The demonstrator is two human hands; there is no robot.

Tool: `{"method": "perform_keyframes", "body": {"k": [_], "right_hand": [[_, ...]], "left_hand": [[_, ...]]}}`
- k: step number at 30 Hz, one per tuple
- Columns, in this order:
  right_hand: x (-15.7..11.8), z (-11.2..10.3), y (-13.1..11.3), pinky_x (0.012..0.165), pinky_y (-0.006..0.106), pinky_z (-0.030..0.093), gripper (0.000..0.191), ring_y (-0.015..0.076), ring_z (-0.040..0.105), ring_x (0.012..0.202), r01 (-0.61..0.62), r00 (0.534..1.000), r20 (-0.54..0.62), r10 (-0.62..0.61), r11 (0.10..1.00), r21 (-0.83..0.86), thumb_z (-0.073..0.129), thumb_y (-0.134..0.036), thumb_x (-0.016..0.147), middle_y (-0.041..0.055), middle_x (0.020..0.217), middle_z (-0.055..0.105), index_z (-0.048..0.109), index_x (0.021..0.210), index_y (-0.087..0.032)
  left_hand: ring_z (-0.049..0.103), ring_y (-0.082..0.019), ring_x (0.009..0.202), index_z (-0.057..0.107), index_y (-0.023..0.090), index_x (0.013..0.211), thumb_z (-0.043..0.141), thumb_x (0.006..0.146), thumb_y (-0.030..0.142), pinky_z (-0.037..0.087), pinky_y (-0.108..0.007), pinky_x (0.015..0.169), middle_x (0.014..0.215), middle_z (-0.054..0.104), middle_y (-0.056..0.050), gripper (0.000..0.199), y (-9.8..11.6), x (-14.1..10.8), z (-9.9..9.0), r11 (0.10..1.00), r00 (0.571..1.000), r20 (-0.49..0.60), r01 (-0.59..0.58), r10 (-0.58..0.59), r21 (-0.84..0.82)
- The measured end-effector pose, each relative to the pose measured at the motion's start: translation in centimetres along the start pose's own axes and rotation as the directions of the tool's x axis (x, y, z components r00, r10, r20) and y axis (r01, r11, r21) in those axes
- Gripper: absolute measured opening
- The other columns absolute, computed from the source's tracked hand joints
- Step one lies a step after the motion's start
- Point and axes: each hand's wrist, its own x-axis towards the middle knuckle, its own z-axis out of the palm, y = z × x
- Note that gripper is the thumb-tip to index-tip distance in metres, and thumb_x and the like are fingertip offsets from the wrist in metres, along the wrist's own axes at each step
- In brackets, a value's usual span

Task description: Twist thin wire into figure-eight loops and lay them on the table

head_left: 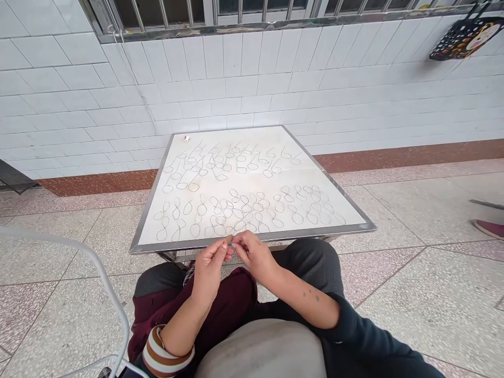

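Observation:
My left hand (210, 268) and my right hand (254, 254) meet just in front of the near edge of a white table (252, 184) with a grey metal rim. Both have their fingertips pinched on a thin wire loop (232, 249) held between them. Many thin wire pieces bent into loops lie on the tabletop, some like figure eights (162, 226), others with a straight tail (287, 153). They spread in a far group and a near group. A small red and white object (187, 138) sits at the far left corner.
Behind the table stands a white tiled wall (244, 84) with a barred window above. A patterned bag (466, 39) hangs at upper right. A white metal chair frame (106, 283) is at my left. Part of a person's dark red shoe (490, 228) shows at the right edge.

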Motion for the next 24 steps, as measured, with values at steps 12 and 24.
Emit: {"method": "perform_keyframes", "body": {"k": [12,24], "right_hand": [[0.2,0.0,-0.4,0.047,0.022,0.043,0.019,0.0087,0.05,0.053,-0.256,0.966,0.124,0.226,0.789,0.558,0.055,-0.035,0.09,-0.0015,0.081,0.054,0.051,0.104,-0.023],[0.1,-0.3,-0.6,0.053,0.023,0.046,0.02,0.0097,0.054,0.058,-0.208,0.954,0.023,0.3,0.6,0.772,0.055,-0.039,0.092,-0.0003,0.077,0.061,0.064,0.097,-0.022]], "left_hand": [[0.056,-0.014,0.066,0.075,0.021,0.098,0.06,0.086,0.039,0.046,-0.026,0.066,0.082,0.072,-0.003,0.027,-0.5,0.2,-0.7,0.988,0.998,0.017,-0.069,0.067,0.137],[0.06,-0.017,0.087,0.077,0.022,0.096,0.067,0.081,0.032,0.044,-0.026,0.067,0.104,0.072,-0.007,0.021,-2.1,0.4,0.1,0.994,0.999,0.004,-0.041,0.042,-0.1]]}}
